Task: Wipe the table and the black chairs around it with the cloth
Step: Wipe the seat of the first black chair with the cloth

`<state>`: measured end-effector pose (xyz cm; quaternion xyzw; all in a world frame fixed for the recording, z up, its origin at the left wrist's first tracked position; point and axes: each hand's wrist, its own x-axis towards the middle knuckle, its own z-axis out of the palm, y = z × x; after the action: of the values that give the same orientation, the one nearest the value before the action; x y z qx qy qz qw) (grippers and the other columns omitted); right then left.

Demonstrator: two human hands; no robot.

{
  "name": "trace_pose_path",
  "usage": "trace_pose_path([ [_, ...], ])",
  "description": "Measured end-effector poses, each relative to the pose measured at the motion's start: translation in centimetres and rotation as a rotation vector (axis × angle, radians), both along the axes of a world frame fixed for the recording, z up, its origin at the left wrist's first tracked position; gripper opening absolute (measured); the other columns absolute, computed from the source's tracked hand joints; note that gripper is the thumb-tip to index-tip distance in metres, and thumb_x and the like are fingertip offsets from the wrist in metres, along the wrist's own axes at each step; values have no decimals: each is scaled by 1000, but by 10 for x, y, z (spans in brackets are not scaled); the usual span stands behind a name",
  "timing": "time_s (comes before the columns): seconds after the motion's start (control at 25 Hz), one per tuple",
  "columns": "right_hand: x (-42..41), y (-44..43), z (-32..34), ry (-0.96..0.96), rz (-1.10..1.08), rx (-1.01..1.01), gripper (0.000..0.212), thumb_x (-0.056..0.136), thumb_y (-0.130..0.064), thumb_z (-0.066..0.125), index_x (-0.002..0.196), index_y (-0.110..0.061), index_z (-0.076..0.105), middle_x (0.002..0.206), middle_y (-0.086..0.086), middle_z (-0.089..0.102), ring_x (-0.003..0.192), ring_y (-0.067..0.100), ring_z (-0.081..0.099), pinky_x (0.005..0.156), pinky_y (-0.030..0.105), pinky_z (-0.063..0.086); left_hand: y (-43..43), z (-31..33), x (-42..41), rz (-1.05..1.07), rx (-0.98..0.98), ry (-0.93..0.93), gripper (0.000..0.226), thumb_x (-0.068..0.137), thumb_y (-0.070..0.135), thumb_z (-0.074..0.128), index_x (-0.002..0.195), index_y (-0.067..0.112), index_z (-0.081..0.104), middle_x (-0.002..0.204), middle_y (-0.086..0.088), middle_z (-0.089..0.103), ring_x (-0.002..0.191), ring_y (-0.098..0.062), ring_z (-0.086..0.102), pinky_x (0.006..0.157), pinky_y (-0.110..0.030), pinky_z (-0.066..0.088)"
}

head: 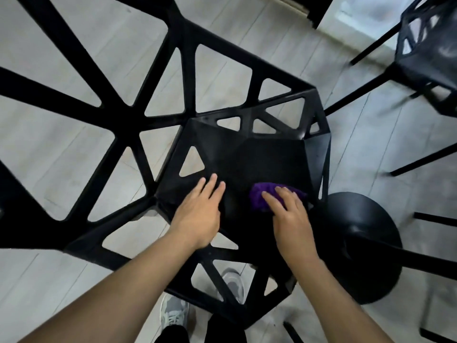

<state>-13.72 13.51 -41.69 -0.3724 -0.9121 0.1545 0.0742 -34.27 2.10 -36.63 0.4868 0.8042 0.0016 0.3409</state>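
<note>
A black chair (267, 157) with triangular cut-outs stands right below me, seen from above. My left hand (197, 214) lies flat on the left part of its seat with fingers straight. A bunched purple cloth (259, 194) sits on the right part of the seat. My right hand (289, 216) presses down on the cloth with fingers spread over it. The nearer part of the cloth is hidden under that hand.
A black round base (366, 243) of a table or stool stands on the floor at right. A second black chair (425, 58) stands at the upper right. My grey shoes (173, 313) show through the chair's cut-outs on the light wood floor (49, 144).
</note>
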Motion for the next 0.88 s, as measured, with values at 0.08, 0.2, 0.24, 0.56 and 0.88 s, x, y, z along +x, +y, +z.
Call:
trace_pose_path([
  [0.08, -22, 49, -2, 56, -179, 2, 58, 80, 14, 58, 133, -9, 64, 138, 23, 54, 128, 42, 49, 111, 54, 40, 2, -13, 1, 51, -83, -8, 66, 106, 20, 34, 163, 21, 2, 171, -1, -12, 158, -22, -9, 128, -38, 8],
  [0.2, -80, 88, -14, 127, -357, -47, 52, 86, 11, 52, 135, -7, 61, 141, 23, 51, 133, 40, 44, 112, 54, 38, 2, -23, -3, 77, -118, 20, 67, 105, 22, 34, 163, 20, -1, 170, -3, -15, 157, -24, -11, 128, -40, 6],
  [0.24, -100, 83, -21, 143, -312, -58, 53, 86, 11, 52, 135, -7, 61, 142, 23, 51, 134, 41, 43, 113, 54, 37, 0, -26, -2, 71, -116, 22, 69, 104, 21, 34, 163, 19, -3, 170, -3, -16, 157, -25, -12, 128, -40, 5],
  [0.56, -128, 66, -35, 65, 402, -58, 68, 81, 12, 64, 143, -15, 55, 148, 18, 49, 141, 36, 42, 120, 45, 29, -4, -25, 5, 131, -35, 22, 76, 99, 16, 38, 163, 20, -2, 169, -2, -19, 156, -23, -18, 128, -39, -3],
  [0.88, -225, 89, -34, 70, 526, 167, 64, 78, 6, 50, 140, -9, 56, 143, 20, 52, 139, 39, 43, 120, 47, 30, 3, -22, 18, 179, -98, 73, 79, 100, 22, 34, 160, 21, -17, 164, -2, -33, 152, -23, -30, 126, -40, -13],
])
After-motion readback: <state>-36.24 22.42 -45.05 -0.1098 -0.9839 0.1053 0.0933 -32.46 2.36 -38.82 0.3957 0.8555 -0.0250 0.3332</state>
